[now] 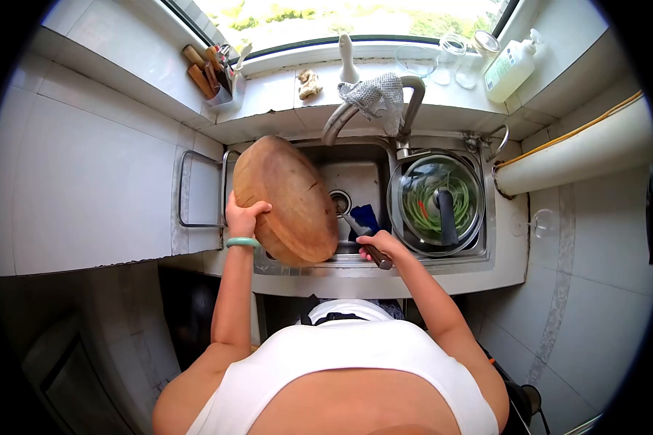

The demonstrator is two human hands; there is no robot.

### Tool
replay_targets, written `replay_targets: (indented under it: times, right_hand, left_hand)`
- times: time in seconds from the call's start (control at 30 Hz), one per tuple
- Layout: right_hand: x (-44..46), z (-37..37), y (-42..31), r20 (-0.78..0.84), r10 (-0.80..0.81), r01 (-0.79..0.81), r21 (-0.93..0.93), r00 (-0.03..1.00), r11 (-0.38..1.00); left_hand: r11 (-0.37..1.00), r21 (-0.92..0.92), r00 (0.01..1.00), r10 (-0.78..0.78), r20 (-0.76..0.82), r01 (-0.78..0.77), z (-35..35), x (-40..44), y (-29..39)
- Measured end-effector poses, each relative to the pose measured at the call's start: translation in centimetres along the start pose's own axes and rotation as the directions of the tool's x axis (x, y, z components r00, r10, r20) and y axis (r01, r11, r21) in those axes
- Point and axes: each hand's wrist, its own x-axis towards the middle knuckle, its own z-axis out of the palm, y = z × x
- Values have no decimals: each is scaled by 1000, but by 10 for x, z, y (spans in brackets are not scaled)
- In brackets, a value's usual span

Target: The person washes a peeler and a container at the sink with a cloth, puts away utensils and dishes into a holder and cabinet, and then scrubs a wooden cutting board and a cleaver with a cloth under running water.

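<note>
My left hand (pixel 244 218), with a green bangle on the wrist, grips the left edge of a thick round wooden cutting board (pixel 286 196). The board is tilted over the left side of the sink (pixel 355 170), and its underside and my left fingers are partly hidden. My right hand (pixel 379 246) is closed around the dark handle of a knife (pixel 376 256) at the sink's front edge. The knife's metal part points up and left into the basin. Beside it shows a dark blue patch (pixel 365 217); whether it is a cloth or part of the knife I cannot tell.
A glass-lidded pan (pixel 408 235) holding green vegetables sits on the right basin. The curved faucet (pixel 413 101) carries a grey mesh cloth (pixel 376 96). A knife holder (pixel 221 98), ginger (pixel 309 84), glass jars (pixel 469 70) and a pump bottle (pixel 509 70) line the sill.
</note>
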Motion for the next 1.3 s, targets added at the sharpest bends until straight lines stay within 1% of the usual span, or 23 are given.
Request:
replay_targets:
  times: [0.03, 0.07, 0.1, 0.17, 0.23, 0.27, 0.3, 0.37, 0.4, 0.47, 0.57, 0.63, 0.67, 0.77, 0.8, 0.83, 0.9, 0.97, 1.03, 1.1, 1.17, 1.23, 1.3]
  right_hand:
    - [9, 5, -3, -50, -59, 49, -173, 997, 984]
    - [19, 8, -6, -88, -124, 87, -344, 988, 935]
    - [35, 9, -7, -85, -120, 84, -346, 989, 935]
    - [72, 15, -9, -174, -330, 135, -669, 928, 731]
    - [94, 14, -9, -227, -375, 95, -734, 899, 672]
    - [112, 8, -4, -195, -405, 96, -798, 893, 595]
    - [127, 4, 5, -194, -405, 96, -799, 894, 593]
    - [139, 3, 16, -339, -553, 30, -833, 761, 553]
    - [146, -1, 17, -370, -486, -11, -804, 791, 594]
    - [144, 2, 12, -397, -447, -72, -807, 802, 586]
    - [158, -5, 25, -476, -419, -171, -793, 774, 585]
    - [161, -1, 28, -511, -379, -273, -804, 772, 529]
    - [149, 4, 18, -512, -377, -277, -804, 772, 526]
    - [90, 16, -24, -330, -382, -126, -874, 863, 470]
    - [69, 16, -35, -269, -592, 26, -897, 759, 442]
    - [48, 14, -46, -205, -768, 169, -911, 607, 376]
    - [9, 2, -83, -130, -957, 221, -957, 260, 190]
    - [-18, -15, -116, -130, -991, -59, -990, 23, 129]
    - [-35, -32, -137, -125, -992, -188, -975, 5, 122]
    - [-23, -61, -141, -94, -995, -209, -973, -26, 97]
    - [-11, -84, -137, -83, -978, -54, -996, 190, 74]
    - [-9, -82, -137, -119, -976, -93, -990, 181, 103]
    - [-16, -75, -134, -226, -908, -145, -972, 352, 186]
  left_hand:
    - [997, 55, 998, 59, -18, -58, 3, 3, -2]
    - [997, 53, 998, 57, -15, -56, 6, 4, -1]
    - [999, 16, 999, 37, -4, -37, 5, 2, 1]
    - [1000, -12, 1000, 16, -5, -16, 2, 0, 2]
    - [998, 17, 997, 67, -50, -66, 4, -1, -1]
    - [998, 17, 996, 68, -52, -67, 6, 0, -1]
    - [999, -10, 998, 46, -48, -47, 7, -1, -2]
    - [998, -65, 999, 2, -43, -5, 7, -3, -4]
    - [998, -58, 998, 7, -61, -10, 7, -3, -11]
    - [999, -44, 995, -9, -96, 4, 9, -7, -18]
    - [998, -62, 994, -40, -105, 33, 18, -12, -30]
    - [996, -85, 992, -24, -124, 14, 25, -14, -36]
    - [996, -88, 992, -29, -124, 18, 27, -13, -41]
    - [992, -117, 991, -51, -123, 37, 34, -9, -52]
    - [996, -74, 987, -65, -147, 55, 39, -9, -53]
    - [997, -30, 982, -78, -173, 74, 43, -8, -55]
    - [998, -7, 984, -58, -170, 57, 47, -5, -76]
    - [991, 88, 971, -79, -225, 100, 55, -6, -84]
    - [992, 80, 974, -83, -212, 102, 55, -4, -87]
    - [991, 77, 975, -87, -206, 105, 53, -5, -89]
    - [994, 86, 975, -51, -217, 71, 53, -7, -89]
    - [991, 112, 975, -54, -215, 80, 57, -13, -78]
    - [988, 134, 976, -52, -212, 82, 57, -16, -76]
